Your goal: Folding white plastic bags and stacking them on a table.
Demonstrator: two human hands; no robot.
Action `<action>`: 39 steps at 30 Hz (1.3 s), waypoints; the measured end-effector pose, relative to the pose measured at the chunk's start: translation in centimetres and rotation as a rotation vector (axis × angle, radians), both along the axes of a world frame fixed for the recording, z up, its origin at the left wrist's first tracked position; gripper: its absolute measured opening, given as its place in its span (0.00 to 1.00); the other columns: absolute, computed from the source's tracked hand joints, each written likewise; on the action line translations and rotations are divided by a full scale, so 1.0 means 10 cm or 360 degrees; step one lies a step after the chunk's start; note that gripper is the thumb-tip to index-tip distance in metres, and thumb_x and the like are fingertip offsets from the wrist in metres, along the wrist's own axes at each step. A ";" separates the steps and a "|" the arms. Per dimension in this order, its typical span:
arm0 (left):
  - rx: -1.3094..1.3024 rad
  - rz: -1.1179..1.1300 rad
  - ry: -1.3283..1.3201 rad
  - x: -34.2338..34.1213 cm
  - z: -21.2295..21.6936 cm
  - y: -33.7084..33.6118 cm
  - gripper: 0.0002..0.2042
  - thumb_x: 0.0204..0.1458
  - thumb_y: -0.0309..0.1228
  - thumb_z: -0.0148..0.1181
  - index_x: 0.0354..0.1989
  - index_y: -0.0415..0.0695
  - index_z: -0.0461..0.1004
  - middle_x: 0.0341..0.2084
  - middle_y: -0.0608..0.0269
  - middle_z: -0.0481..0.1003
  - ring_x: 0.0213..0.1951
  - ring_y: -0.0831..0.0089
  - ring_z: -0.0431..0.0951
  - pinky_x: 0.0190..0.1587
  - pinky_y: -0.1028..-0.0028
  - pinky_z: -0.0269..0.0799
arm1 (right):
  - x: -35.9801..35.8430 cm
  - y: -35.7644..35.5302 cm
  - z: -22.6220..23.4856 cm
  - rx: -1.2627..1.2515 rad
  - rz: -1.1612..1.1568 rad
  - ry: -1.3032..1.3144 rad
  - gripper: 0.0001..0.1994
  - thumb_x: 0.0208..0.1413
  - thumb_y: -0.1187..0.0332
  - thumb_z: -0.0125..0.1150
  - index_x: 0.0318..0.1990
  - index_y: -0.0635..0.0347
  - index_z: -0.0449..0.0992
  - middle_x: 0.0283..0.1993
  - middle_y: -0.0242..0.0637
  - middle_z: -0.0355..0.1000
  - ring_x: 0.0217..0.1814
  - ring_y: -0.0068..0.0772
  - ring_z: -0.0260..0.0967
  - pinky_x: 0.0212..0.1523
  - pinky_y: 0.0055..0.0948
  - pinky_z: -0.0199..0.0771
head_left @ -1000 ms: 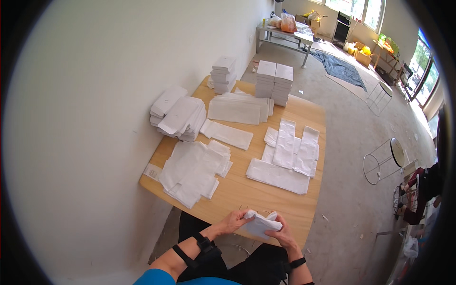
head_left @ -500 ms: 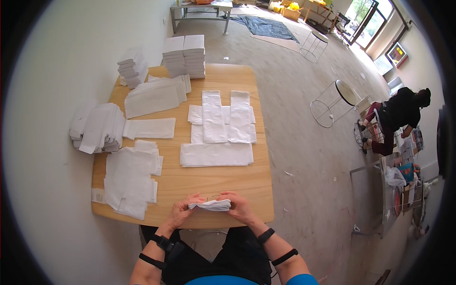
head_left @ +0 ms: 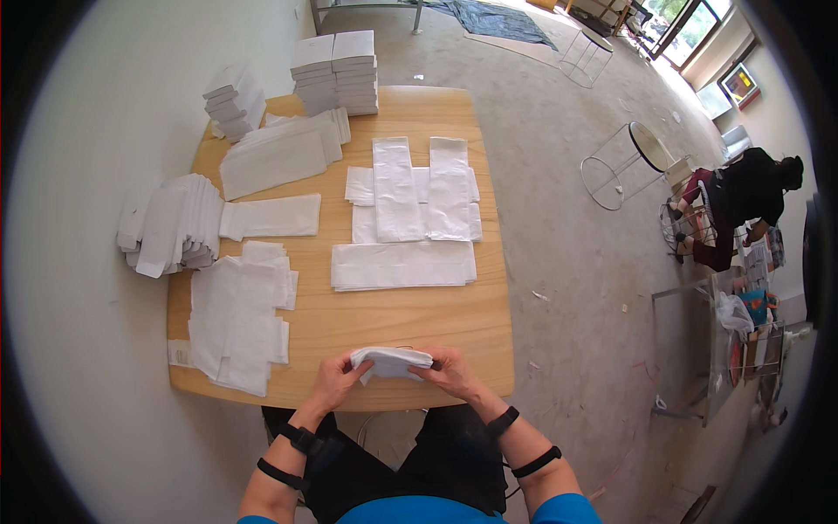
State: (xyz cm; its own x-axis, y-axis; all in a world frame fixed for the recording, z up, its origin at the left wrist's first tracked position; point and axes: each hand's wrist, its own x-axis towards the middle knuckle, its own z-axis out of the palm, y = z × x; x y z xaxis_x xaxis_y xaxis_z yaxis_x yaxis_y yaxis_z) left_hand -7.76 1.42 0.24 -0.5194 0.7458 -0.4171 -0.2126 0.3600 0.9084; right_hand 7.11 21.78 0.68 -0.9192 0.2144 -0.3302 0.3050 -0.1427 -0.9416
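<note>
At the near edge of the table, a thin stack of white paper (head_left: 393, 360) is held up between both my hands, its layers slightly bowed. My left hand (head_left: 333, 382) grips its left end, thumb on the near face. My right hand (head_left: 455, 374) pinches the right end the same way; the fingers behind are partly hidden. Just beyond lies a flat pile of long white paper strips (head_left: 403, 265). Farther back, two upright strips (head_left: 397, 188) rest across other white pieces. To the left is a spread of overlapping flat white pieces (head_left: 229, 319).
The wooden table (head_left: 419, 319) stands by a white wall. Along its left side are white folded cartons (head_left: 185, 223), fanned white sheets (head_left: 275, 162) and stacked white boxes (head_left: 334, 70). A stool (head_left: 648, 147) stands on the floor at right, near a seated person (head_left: 742, 201).
The paper stack has tilted so its broad face shows, and my thumbs now lie on the near face. The whole view has shifted slightly, moving the table upward in the picture.
</note>
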 end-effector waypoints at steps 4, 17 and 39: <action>0.0021 0.0192 -0.0682 -0.02 0.09 0.00 0.12 0.57 0.32 0.60 0.46 0.38 0.77 0.37 0.67 0.78 0.36 0.82 0.75 0.40 0.78 0.72 | 0.06 -0.02 -0.07 -0.0152 -0.0036 -0.0206 0.11 0.58 0.70 0.61 0.46 0.63 0.78 0.42 0.28 0.76 0.41 0.15 0.69 0.42 0.20 0.70; -0.0371 -0.0043 -0.0602 0.05 0.06 -0.29 0.13 0.56 0.35 0.59 0.46 0.41 0.74 0.34 0.70 0.75 0.31 0.81 0.74 0.29 0.79 0.70 | 0.25 -0.20 -0.44 -0.0374 0.0019 -0.0301 0.13 0.57 0.60 0.63 0.39 0.61 0.81 0.31 0.22 0.72 0.31 0.14 0.63 0.31 0.20 0.64; -0.0197 -0.0851 -0.0120 0.95 0.80 -0.10 0.15 0.60 0.37 0.51 0.46 0.38 0.75 0.29 0.66 0.76 0.28 0.77 0.73 0.31 0.76 0.71 | 1.83 -0.39 0.79 -0.0179 -0.0387 0.0002 0.19 0.48 0.59 0.70 0.42 0.66 0.79 0.37 0.32 0.76 0.39 0.24 0.69 0.40 0.29 0.72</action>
State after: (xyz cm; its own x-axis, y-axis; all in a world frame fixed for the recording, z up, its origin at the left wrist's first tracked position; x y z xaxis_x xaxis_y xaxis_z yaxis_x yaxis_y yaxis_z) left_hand 1.77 0.46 8.27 -0.0469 0.8404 -0.5399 -0.0336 0.5388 0.8417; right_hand 25.41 17.90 8.55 -0.8456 0.3912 -0.3632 0.2475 -0.3155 -0.9161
